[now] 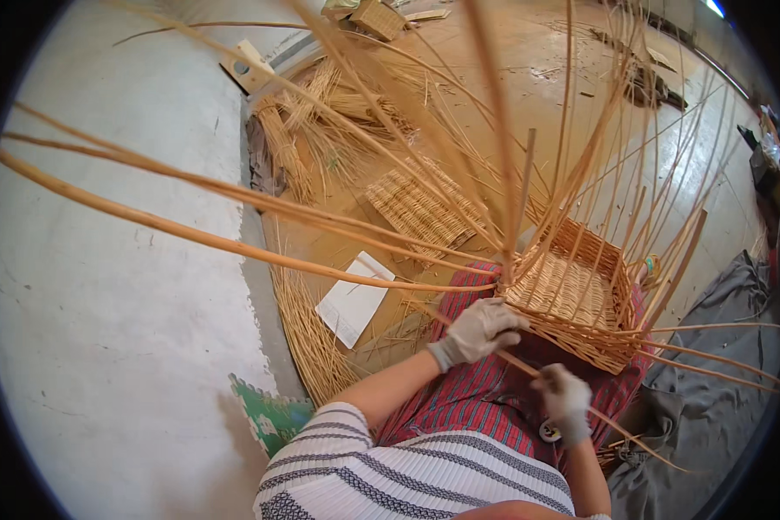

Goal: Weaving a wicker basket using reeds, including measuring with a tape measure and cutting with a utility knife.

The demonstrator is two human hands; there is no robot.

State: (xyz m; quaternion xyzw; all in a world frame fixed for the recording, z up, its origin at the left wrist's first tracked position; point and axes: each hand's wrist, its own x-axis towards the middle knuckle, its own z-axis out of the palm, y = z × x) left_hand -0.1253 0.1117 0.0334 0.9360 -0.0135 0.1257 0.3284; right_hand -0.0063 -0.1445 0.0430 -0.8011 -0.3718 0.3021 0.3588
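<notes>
A half-woven wicker basket [626, 299] rests on my lap, on a red striped cloth [459, 392], with long willow rods standing up and out from its rim. My left hand [484, 332], in a pale work glove, is closed at the basket's near left corner, with a thin willow rod [615, 425] passing under its fingers. In another pale glove, my right hand [565, 400] is closed round the same rod, nearer my body. This rod slants from beyond my left hand down to the lower right. Its exact meeting with the basket is hidden by the left hand.
A flat woven wicker panel [425, 208] lies on the floor ahead. Bundles of willow rods [308, 334] are along the left wall, beside a white sheet [355, 299]. Dark grey cloth [711, 390] spreads on the right. Long rods stick out left, up and right.
</notes>
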